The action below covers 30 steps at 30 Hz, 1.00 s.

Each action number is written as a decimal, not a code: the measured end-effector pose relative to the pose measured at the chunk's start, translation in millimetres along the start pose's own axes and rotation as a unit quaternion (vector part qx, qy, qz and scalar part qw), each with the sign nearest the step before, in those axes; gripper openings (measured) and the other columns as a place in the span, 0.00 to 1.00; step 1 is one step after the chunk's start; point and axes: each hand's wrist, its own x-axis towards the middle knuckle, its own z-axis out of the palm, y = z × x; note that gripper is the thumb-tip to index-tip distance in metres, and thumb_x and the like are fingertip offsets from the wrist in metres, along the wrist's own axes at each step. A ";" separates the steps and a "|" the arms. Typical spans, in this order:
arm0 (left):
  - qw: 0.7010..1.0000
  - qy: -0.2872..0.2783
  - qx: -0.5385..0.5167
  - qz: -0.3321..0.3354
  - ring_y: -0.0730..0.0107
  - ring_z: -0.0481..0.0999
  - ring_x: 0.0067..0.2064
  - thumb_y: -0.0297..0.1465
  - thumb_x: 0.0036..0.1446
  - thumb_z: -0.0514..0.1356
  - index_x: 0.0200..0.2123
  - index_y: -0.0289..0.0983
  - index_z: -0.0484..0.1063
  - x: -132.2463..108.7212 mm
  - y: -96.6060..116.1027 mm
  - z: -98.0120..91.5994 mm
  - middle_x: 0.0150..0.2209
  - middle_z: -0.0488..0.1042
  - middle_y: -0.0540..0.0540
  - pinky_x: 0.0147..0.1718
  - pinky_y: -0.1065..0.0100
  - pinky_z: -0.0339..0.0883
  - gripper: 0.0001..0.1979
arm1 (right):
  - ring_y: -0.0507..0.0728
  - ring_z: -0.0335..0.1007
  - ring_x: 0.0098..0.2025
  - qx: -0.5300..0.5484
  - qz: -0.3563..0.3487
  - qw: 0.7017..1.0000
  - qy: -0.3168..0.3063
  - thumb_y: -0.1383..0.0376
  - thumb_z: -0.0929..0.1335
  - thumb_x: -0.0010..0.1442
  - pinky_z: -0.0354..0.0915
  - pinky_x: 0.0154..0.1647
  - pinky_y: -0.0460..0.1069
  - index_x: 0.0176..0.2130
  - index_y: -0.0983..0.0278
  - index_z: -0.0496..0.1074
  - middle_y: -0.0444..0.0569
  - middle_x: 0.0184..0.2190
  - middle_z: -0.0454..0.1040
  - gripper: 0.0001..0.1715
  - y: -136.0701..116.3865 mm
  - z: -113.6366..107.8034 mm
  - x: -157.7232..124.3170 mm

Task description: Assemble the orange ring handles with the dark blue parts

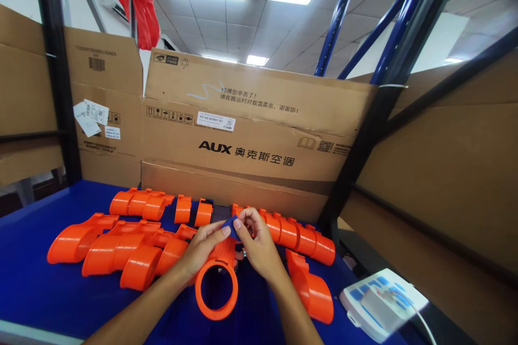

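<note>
In the lower centre of the frame, the left hand [202,250] and the right hand [259,248] are pinching a small blue piece [231,225] between their fingertips. Just below them, an orange ring part [216,288] is standing on the blue worktop [32,280]. Other orange parts [117,248] are lying around them, and a cardboard box [251,135] is standing behind.

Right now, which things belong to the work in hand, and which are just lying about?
In hand: small blue piece, pinched by left hand and right hand; orange ring part beneath them.
Lying about: other orange parts, white keypad device, cardboard boxes, red bag.
</note>
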 end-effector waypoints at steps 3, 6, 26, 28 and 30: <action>1.000 -0.007 -0.010 -0.004 0.53 0.84 0.38 0.41 0.52 0.70 0.49 0.33 0.78 -0.2 -1.5 0.6 0.41 0.83 0.36 0.36 0.63 0.77 0.24 | 0.56 0.68 0.35 -0.014 0.018 1.000 -0.014 0.45 0.64 0.66 0.66 0.28 0.47 0.46 0.59 0.67 0.46 0.36 0.70 0.21 -2.5 -2.1 -1.3; 0.999 0.011 -0.023 -0.031 0.53 0.84 0.30 0.43 0.51 0.70 0.49 0.33 0.76 0.6 -2.7 -2.0 0.40 0.83 0.35 0.26 0.62 0.76 0.26 | 0.56 0.70 0.34 -0.053 0.012 0.998 -0.028 0.47 0.56 0.71 0.65 0.30 0.48 0.48 0.58 0.68 0.46 0.33 0.72 0.23 -1.9 -10.5 -0.6; 0.985 0.089 -0.141 0.035 0.55 0.84 0.33 0.46 0.57 0.65 0.39 0.30 0.76 1.2 6.2 -7.6 0.35 0.84 0.37 0.34 0.63 0.77 0.22 | 0.61 0.63 0.46 -0.404 -0.009 0.874 -0.268 0.63 0.73 0.53 0.54 0.56 0.59 0.24 0.63 0.70 0.47 0.37 0.69 0.10 -17.7 -23.9 -15.5; 0.985 0.095 -0.140 0.025 0.54 0.84 0.34 0.47 0.56 0.66 0.39 0.30 0.77 1.1 4.9 -7.9 0.34 0.84 0.37 0.35 0.62 0.78 0.22 | 0.60 0.63 0.45 -0.401 -0.015 0.875 -0.270 0.63 0.72 0.53 0.54 0.56 0.59 0.24 0.63 0.70 0.47 0.35 0.70 0.10 -17.4 -22.6 -15.4; 0.985 0.104 -0.135 0.022 0.54 0.84 0.34 0.47 0.55 0.66 0.39 0.30 0.77 0.6 3.1 -7.7 0.34 0.84 0.38 0.36 0.62 0.77 0.23 | 0.59 0.65 0.43 -0.395 -0.021 0.881 -0.259 0.65 0.71 0.53 0.57 0.53 0.57 0.24 0.63 0.69 0.46 0.33 0.71 0.09 -16.4 -22.5 -15.3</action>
